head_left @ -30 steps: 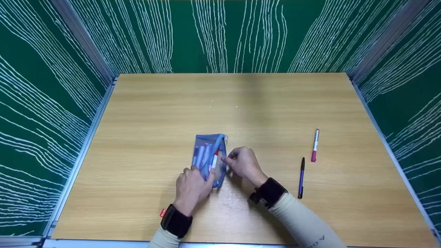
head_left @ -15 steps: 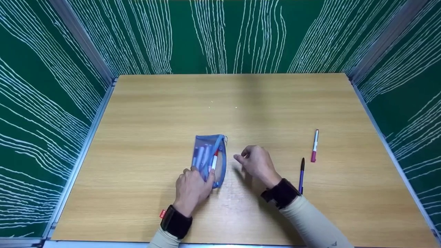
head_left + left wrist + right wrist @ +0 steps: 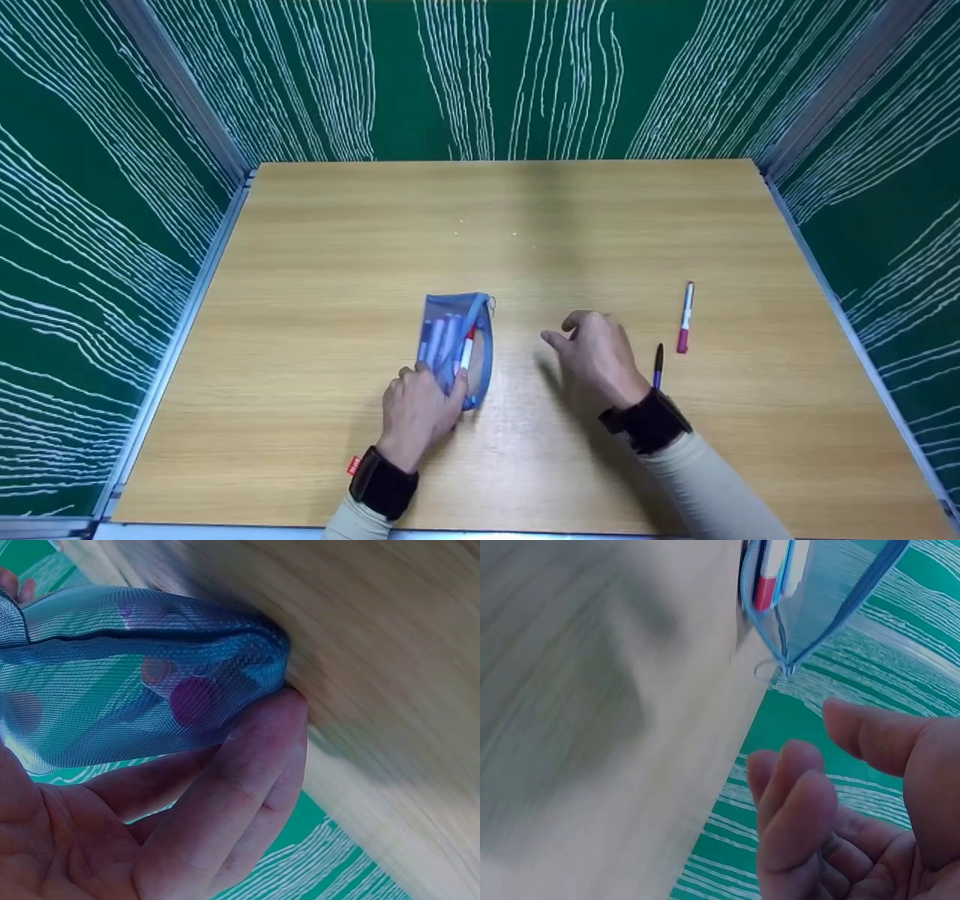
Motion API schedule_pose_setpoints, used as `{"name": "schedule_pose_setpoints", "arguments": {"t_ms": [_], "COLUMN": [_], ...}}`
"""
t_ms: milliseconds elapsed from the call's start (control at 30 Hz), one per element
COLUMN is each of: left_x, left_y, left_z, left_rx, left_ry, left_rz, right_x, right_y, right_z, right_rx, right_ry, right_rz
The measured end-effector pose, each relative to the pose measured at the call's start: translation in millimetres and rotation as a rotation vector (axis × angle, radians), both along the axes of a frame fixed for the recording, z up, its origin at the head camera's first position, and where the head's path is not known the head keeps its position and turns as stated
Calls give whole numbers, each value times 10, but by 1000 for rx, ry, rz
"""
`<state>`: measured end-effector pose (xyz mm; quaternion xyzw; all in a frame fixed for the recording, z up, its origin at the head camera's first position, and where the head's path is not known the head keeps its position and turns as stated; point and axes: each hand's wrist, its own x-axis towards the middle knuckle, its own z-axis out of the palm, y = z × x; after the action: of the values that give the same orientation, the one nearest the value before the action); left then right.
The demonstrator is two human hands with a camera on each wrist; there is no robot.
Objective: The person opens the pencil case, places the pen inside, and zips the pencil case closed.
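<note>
My left hand (image 3: 415, 409) pinches the blue mesh pouch (image 3: 456, 339) of pens; my right hand (image 3: 598, 356) hovers loosely spread, empty.

Enclosed recording booth rather than a home or office. Bare light-wood laminate tabletop (image 3: 375, 225), boxed on three sides by upright green panels with wavy white lines (image 3: 495, 75), joined at the corners by grey aluminium frame posts (image 3: 180, 82). Black camera bands (image 3: 384, 484) strapped on both wrists.
</note>
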<state>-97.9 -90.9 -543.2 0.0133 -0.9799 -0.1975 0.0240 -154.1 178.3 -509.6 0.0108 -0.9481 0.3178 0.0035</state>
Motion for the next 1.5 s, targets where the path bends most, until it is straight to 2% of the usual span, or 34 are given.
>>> {"name": "schedule_pose_setpoints", "arguments": {"t_ms": [267, 500, 800, 1000, 1267, 1500], "left_x": [-5, -3, -2, 4, 6, 9], "left_y": [2, 1, -5, -15, -14, -11], "left_z": [-6, 6, 6, 0, 22, 28], "left_rx": [-4, -2, 6, 18, 33, 26], "left_ry": [-13, -10, 17, -9, -42, -58], "left_rz": [-1, -6, 0, 2, 6, 5], "right_x": [37, 53, 18, 28, 80, 122], "right_y": [246, 459, 778, 979, 1153, 1192], "right_z": [21, 60, 122, 135, 74, -1], "right_rx": [79, 150, 270, 342, 387, 374], "right_ry": [57, 38, -56, -156, -286, -382], "right_rz": [-2, -12, -25, -36, -10, 26]}}
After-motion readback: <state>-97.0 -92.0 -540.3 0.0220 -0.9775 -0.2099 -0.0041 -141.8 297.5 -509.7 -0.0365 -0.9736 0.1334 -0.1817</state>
